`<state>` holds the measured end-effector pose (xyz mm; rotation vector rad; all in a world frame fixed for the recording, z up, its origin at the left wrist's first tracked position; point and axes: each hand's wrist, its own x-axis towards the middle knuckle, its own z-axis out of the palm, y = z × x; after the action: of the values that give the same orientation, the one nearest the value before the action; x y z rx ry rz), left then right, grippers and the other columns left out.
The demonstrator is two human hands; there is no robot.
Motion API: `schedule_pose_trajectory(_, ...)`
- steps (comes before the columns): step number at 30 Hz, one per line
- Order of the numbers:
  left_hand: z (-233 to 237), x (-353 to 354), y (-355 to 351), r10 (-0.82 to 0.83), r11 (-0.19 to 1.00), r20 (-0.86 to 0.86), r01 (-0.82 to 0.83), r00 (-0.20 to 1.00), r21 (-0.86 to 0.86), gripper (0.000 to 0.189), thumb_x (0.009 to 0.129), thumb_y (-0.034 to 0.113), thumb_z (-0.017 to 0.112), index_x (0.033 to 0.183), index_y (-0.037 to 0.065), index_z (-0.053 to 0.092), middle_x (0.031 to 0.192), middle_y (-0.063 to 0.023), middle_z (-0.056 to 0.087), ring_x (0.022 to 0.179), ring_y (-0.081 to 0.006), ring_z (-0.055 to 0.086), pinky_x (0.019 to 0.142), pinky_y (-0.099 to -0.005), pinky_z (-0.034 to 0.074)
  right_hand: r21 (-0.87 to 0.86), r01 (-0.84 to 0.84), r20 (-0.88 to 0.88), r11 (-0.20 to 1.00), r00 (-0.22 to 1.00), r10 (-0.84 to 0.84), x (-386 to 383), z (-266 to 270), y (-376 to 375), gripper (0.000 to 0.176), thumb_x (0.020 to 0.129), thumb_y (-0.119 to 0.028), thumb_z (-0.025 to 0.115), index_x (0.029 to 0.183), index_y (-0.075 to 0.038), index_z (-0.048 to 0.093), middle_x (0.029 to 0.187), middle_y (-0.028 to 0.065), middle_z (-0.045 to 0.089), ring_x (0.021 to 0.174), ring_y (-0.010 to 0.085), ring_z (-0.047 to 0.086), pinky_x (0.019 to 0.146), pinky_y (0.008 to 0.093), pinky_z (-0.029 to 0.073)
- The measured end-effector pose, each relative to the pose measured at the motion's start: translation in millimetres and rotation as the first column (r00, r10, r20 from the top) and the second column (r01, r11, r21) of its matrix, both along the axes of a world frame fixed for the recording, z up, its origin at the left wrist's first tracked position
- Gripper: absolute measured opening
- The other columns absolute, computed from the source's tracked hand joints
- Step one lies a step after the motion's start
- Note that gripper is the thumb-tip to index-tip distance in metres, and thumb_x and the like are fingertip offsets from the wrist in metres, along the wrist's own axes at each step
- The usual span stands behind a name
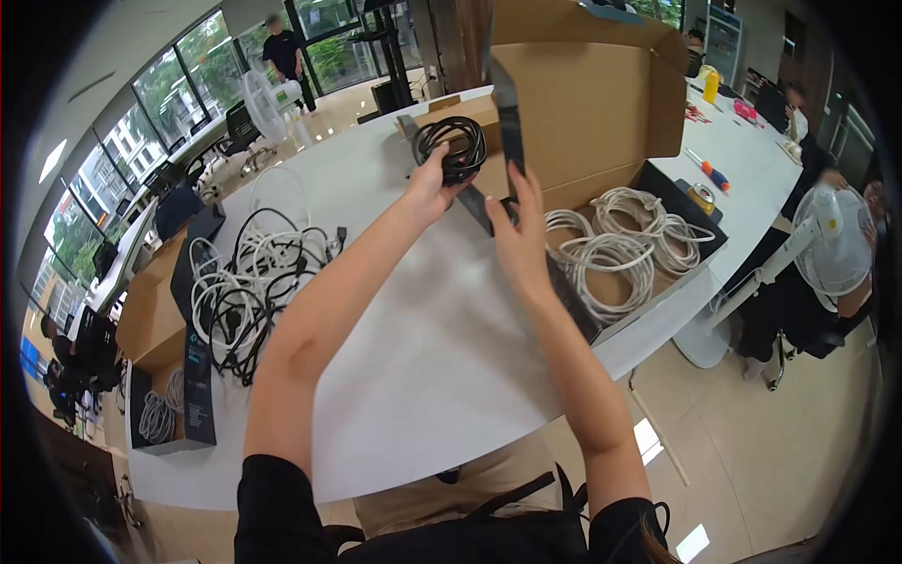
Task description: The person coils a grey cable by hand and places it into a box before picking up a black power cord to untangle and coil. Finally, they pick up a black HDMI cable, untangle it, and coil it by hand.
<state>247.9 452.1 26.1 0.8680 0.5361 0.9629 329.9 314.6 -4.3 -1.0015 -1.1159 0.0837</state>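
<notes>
White counter [404,376] in glass-walled office, black cable coil [477,141] near far edge, grasped in left hand's [434,191] fingers, right hand's [519,230] fingers gripping dark flap [508,113] of open box [583,94], white coils [615,268] inside, tangled cables [246,301] toward left edge.

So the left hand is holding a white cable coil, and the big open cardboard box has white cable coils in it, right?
Nearly! The cable coil in the left hand is black, not white, as the head view shows. The big open cardboard box does have white cable coils in it.
</notes>
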Motion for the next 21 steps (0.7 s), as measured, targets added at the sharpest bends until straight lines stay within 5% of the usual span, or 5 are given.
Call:
schedule_pose_trajectory(5, -38, 93, 70, -0.073, 0.984, 0.141, 0.094, 0.987, -0.148, 0.034, 0.094, 0.033, 0.041, 0.105, 0.003, 0.05, 0.093, -0.0136, 0.06, 0.083, -0.0258, 0.061, 0.067, -0.0431, 0.054, -0.035, 0.035, 0.057, 0.999, 0.998, -0.033, 2, 3, -4, 0.048, 0.083, -0.011, 0.057, 0.126, 0.003, 0.043, 0.133, 0.0172, 0.037, 0.122, 0.0261, 0.038, 0.099, 0.0317, 0.031)
schedule_pose_trajectory(10, -20, 104, 22, 0.004, 0.997, -0.344, -0.031, 0.939, -0.073, 0.035, 0.093, 0.033, 0.037, 0.103, 0.001, 0.05, 0.098, -0.0169, 0.059, 0.09, -0.0297, 0.058, 0.079, -0.0424, 0.048, -0.034, 0.006, 0.079, 0.999, 0.997, -0.003, 5, 3, -3, 0.047, 0.082, -0.011, 0.055, 0.123, 0.007, 0.041, 0.136, 0.019, 0.033, 0.125, 0.0329, 0.034, 0.102, 0.0375, 0.028)
schedule_pose_trajectory(14, -46, 94, 32, -0.023, 0.98, -0.417, 0.102, 0.909, 0.169, 0.029, 0.091, 0.024, 0.039, 0.103, 0.001, 0.051, 0.104, -0.0172, 0.057, 0.096, -0.0307, 0.056, 0.084, -0.0428, 0.045, -0.035, 0.038, 0.127, 0.999, 0.991, -0.034, 5, 3, -4, 0.047, 0.082, -0.011, 0.055, 0.124, 0.006, 0.041, 0.136, 0.0185, 0.034, 0.124, 0.0335, 0.034, 0.102, 0.0375, 0.029)
schedule_pose_trajectory(18, -61, 99, 59, 0.104, 0.96, -0.55, 0.06, 0.828, 0.273, 0.02, 0.083, 0.02, 0.048, 0.078, 0.003, 0.057, 0.078, -0.0085, 0.057, 0.065, -0.0188, 0.051, 0.058, -0.0343, 0.04, -0.003, 0.085, 0.204, 0.996, 0.975, -0.082, 7, 0, -2, 0.047, 0.083, -0.011, 0.055, 0.125, 0.005, 0.042, 0.135, 0.0193, 0.035, 0.123, 0.0322, 0.037, 0.101, 0.036, 0.03)
schedule_pose_trajectory(21, -14, 99, 41, 0.101, 0.983, -0.563, -0.17, 0.821, -0.071, 0.023, 0.084, 0.022, 0.043, 0.081, 0.005, 0.058, 0.08, -0.0103, 0.058, 0.07, -0.0225, 0.054, 0.06, -0.0396, 0.04, 0.004, 0.067, 0.207, 0.998, 0.976, -0.067, 10, 1, 0, 0.048, 0.084, -0.013, 0.056, 0.126, 0.006, 0.041, 0.133, 0.0206, 0.037, 0.121, 0.0293, 0.04, 0.1, 0.0338, 0.031)
